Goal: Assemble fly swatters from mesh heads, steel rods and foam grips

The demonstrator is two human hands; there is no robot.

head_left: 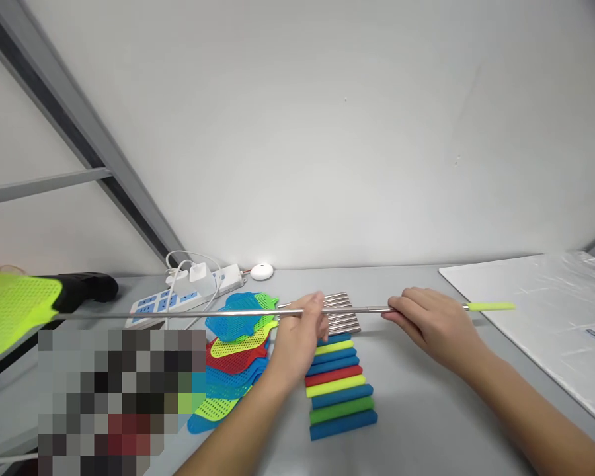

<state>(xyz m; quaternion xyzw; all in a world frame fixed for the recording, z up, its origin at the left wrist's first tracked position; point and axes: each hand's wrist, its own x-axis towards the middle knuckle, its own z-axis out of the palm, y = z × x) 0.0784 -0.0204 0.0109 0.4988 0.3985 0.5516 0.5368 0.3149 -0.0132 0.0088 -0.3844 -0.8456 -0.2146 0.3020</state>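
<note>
A fly swatter with a long telescopic metal rod [238,313] stretches sideways above the table. Its yellow-green mesh head [17,314] is at the far left and its yellow-green handle [493,307] at the right. My left hand [302,337] is closed around the rod near the middle. Further right, my right hand [429,324] grips the rod close to the handle. Below my left hand lie a row of coloured handle sleeves [336,393] and, behind them, several short metal rods [344,322]. Loose mesh swatter heads [235,362] overlap to the left of my left hand.
A white power strip [161,305] with plugs and cables lies at the back left, beside a small white rounded device [262,272]. A plastic-wrapped white sheet [540,317] covers the right side of the table. A grey metal frame [94,139] slants along the left.
</note>
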